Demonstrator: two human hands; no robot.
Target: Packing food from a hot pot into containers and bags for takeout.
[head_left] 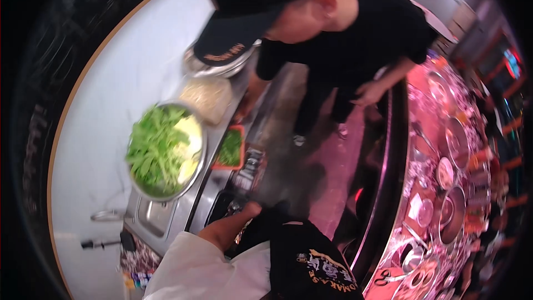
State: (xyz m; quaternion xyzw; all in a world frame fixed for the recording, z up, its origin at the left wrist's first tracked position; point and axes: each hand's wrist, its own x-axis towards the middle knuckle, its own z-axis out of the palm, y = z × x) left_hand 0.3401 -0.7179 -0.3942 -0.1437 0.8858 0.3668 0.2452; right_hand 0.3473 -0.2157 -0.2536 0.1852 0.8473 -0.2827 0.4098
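Note:
My left arm, in a white sleeve, reaches out over the counter side. My left hand (pixel 252 208) is blurred and partly hidden, beside a dark container (pixel 222 204) holding something shiny. What its fingers do cannot be made out. My right hand is out of view, and my black apron (pixel 320 266) bears writing. A metal bowl (pixel 202 162) on the counter is heaped with leafy greens (pixel 154 150) and pale yellow pieces (pixel 188 146). To its right, an orange-red tray (pixel 242 146) contains chopped green herbs (pixel 230 148).
Facing me, a person in black (pixel 374 21) leans over the counter, one hand (pixel 249 100) near the tray. A bag of pale contents (pixel 207 96) lies beyond the bowl. The sink (pixel 156 216) is nearer. Pots (pixel 453 216) and dishes crowd a pink-lit table at right.

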